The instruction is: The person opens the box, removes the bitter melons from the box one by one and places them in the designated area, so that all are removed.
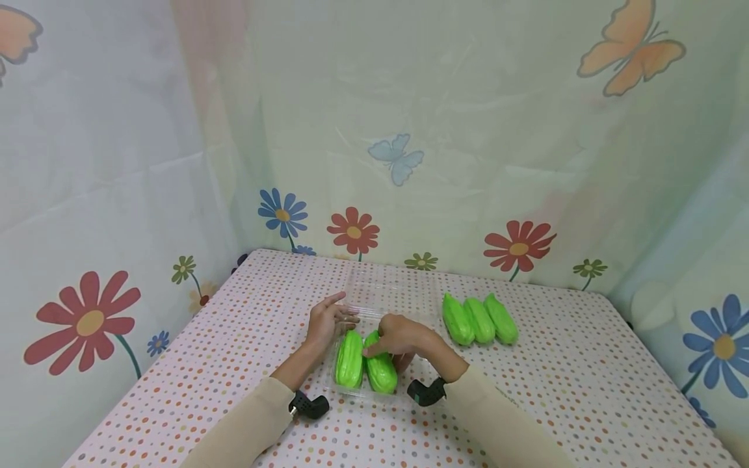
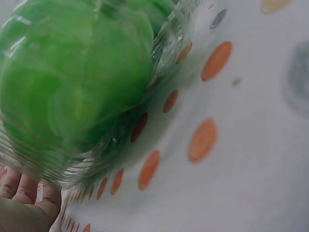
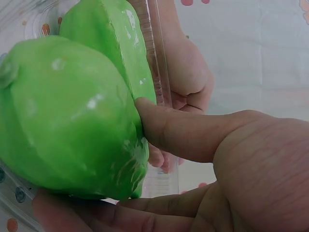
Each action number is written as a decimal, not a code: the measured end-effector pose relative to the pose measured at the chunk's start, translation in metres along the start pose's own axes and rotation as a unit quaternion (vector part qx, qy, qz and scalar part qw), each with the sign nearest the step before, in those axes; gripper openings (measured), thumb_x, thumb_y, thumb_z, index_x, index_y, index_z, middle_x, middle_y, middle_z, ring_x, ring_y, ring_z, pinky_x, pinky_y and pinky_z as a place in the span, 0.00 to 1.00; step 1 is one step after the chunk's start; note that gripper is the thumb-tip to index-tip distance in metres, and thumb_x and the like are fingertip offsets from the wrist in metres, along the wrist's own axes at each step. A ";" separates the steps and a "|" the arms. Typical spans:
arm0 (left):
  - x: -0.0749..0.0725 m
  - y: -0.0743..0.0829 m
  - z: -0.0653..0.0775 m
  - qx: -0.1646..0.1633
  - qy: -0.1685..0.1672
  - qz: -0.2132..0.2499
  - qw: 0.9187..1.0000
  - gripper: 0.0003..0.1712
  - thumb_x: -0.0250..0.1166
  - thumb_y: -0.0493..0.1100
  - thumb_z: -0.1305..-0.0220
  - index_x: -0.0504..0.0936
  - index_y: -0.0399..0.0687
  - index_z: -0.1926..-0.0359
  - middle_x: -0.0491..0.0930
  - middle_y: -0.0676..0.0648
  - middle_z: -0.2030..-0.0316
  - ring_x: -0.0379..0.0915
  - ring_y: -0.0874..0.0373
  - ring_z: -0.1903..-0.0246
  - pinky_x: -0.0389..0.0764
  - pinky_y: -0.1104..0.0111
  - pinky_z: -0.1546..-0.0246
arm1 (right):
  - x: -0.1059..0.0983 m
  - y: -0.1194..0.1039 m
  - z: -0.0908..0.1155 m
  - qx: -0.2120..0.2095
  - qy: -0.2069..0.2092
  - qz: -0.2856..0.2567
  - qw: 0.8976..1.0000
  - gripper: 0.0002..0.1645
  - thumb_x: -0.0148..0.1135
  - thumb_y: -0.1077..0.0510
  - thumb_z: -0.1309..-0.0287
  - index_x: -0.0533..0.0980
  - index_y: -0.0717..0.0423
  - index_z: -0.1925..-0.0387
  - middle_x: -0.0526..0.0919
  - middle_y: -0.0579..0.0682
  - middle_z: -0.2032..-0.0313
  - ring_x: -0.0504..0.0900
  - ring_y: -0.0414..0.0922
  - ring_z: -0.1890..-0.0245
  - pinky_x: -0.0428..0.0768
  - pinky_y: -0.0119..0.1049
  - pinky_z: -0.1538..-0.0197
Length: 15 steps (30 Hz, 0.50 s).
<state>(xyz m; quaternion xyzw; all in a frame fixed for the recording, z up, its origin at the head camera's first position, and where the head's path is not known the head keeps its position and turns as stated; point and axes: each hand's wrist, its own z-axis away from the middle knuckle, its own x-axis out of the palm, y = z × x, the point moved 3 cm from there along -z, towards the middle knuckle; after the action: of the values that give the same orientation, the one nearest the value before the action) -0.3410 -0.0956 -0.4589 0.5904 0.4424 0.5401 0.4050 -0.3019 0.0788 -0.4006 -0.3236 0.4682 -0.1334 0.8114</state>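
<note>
A clear plastic box (image 1: 368, 394) lies on the table with its lid folded back. Two bright green, ridged gourds (image 1: 350, 361) lie side by side in it. My right hand (image 1: 404, 337) pinches the right-hand gourd (image 3: 67, 116), thumb on its top near the far end and fingers along its right side and underneath. At the box's back left corner is my left hand (image 1: 324, 325), its fingers loosely extended at the wall. In the left wrist view, the left fingers (image 2: 26, 188) show beside the ribbed plastic, and the gourds show through the wall.
Three more green gourds (image 1: 480, 320) lie in a row right of the box. The transparent lid (image 1: 389, 289) spreads out behind it. A dotted cloth (image 1: 246, 364) covers the table, and a flowered curtain (image 1: 445, 195) hangs along the back and sides.
</note>
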 end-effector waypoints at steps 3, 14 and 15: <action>0.000 -0.001 0.000 0.004 0.002 0.002 1.000 0.30 0.43 0.29 0.31 0.63 0.26 0.29 0.84 0.27 0.57 0.86 0.56 0.70 0.87 0.66 0.67 | 0.000 0.000 0.001 0.002 0.001 -0.001 1.000 0.20 0.74 0.51 0.43 0.80 0.65 0.64 0.84 0.56 0.73 0.86 0.52 0.78 0.87 0.44 0.76; 0.000 -0.001 0.000 -0.001 0.002 0.007 1.000 0.31 0.44 0.29 0.32 0.64 0.29 0.28 0.83 0.24 0.54 0.86 0.56 0.70 0.87 0.64 0.66 | -0.003 -0.003 -0.001 -0.003 0.027 0.037 0.999 0.32 0.71 0.49 0.44 0.79 0.64 0.43 0.83 0.55 0.54 0.83 0.49 0.65 0.85 0.46 0.75; 0.000 -0.001 0.000 -0.001 0.002 0.009 1.000 0.31 0.44 0.29 0.32 0.63 0.29 0.28 0.82 0.24 0.54 0.86 0.56 0.70 0.87 0.64 0.66 | -0.004 -0.004 -0.001 -0.007 0.029 0.044 0.999 0.33 0.71 0.49 0.44 0.79 0.63 0.41 0.83 0.56 0.51 0.82 0.49 0.64 0.85 0.46 0.74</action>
<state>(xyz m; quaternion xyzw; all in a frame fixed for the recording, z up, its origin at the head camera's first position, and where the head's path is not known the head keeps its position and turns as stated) -0.3414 -0.0957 -0.4599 0.5928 0.4369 0.5458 0.3998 -0.3047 0.0770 -0.3954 -0.3044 0.5060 -0.1030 0.8005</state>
